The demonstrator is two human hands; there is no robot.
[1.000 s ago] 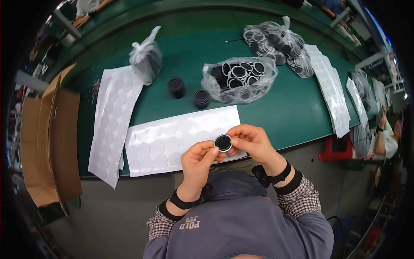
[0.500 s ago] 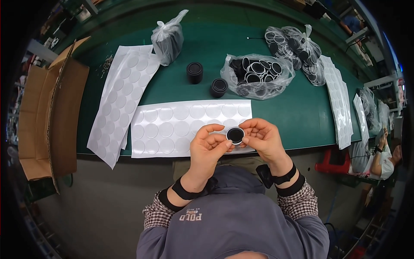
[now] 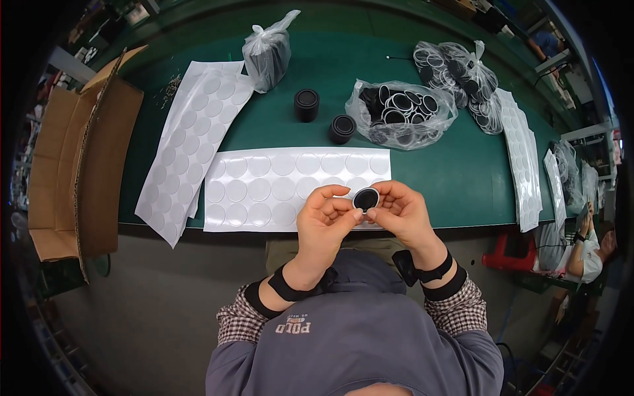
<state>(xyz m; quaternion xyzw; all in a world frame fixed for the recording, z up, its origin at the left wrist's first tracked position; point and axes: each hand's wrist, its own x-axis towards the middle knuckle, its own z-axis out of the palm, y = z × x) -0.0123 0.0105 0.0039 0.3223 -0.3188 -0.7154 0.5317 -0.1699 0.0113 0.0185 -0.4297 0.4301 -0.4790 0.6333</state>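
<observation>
Between my fingertips I hold a small round black disc with a white rim (image 3: pixel 366 199). My left hand (image 3: pixel 325 214) pinches its lower left edge, and my right hand (image 3: pixel 401 210) grips it from the right. Under and behind the hands lies a white sheet of round stickers (image 3: pixel 261 191), set in rows. Beyond it stand two black stacks of discs, a taller stack (image 3: pixel 306 105) and a shorter stack (image 3: pixel 342 129). An opened clear plastic bag (image 3: pixel 441 134) full of similar white-rimmed discs sits farther right.
More sticker sheets (image 3: pixel 191 125) lie on the left, beside a tied bag (image 3: pixel 267 56). An open cardboard box (image 3: pixel 105 165) stands at the table's left end. Tied bags of discs (image 3: pixel 459 76) and a sheet pile (image 3: pixel 520 158) are on the right. Past a red stool (image 3: pixel 508 252) sits another person.
The disc has moved slightly up and right in my fingers and is tilted more. The table and its things have shifted a little in view; both hands keep their hold.
</observation>
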